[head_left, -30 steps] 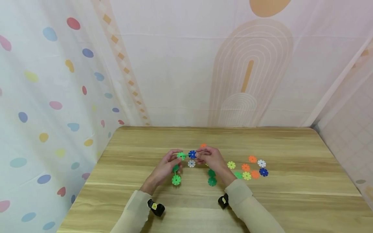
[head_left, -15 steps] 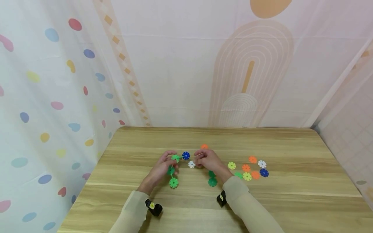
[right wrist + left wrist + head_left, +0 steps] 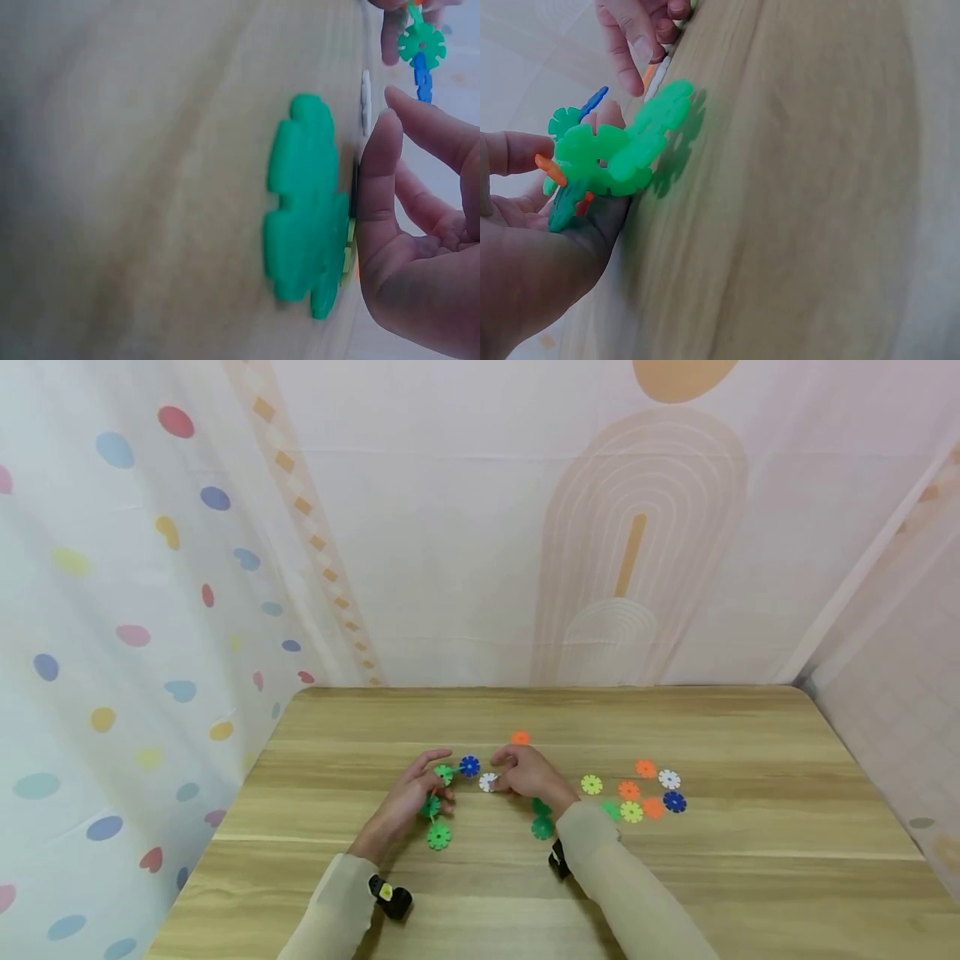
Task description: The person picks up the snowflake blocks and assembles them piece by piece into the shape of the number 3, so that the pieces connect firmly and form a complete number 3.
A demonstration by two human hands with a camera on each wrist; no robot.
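My left hand [image 3: 411, 795] pinches a chain of green snowflake discs [image 3: 434, 810] just above the wooden table [image 3: 735, 877]. A blue disc [image 3: 469, 766] is joined to the chain's far end. In the left wrist view, the thumb and fingers of that hand [image 3: 525, 225] grip the green discs [image 3: 607, 157], which carry small orange pins. My right hand [image 3: 527, 772] lies low with its fingers relaxed. Its fingertips are beside a white disc [image 3: 488, 782] that lies flat on the table. Two dark green joined discs [image 3: 542, 822] lie under its wrist and show large in the right wrist view [image 3: 304, 225].
A lone orange disc [image 3: 521, 737] lies beyond the hands. To the right is a loose cluster of discs: yellow-green [image 3: 592, 785], orange [image 3: 646, 768], white [image 3: 669, 779] and blue [image 3: 674, 802] among them. Patterned curtains close in the table's far and side edges.
The right hand let go of the blue disc, which now stays on the left hand's chain. The left hand drew the chain leftward; the right hand sank toward the white disc.
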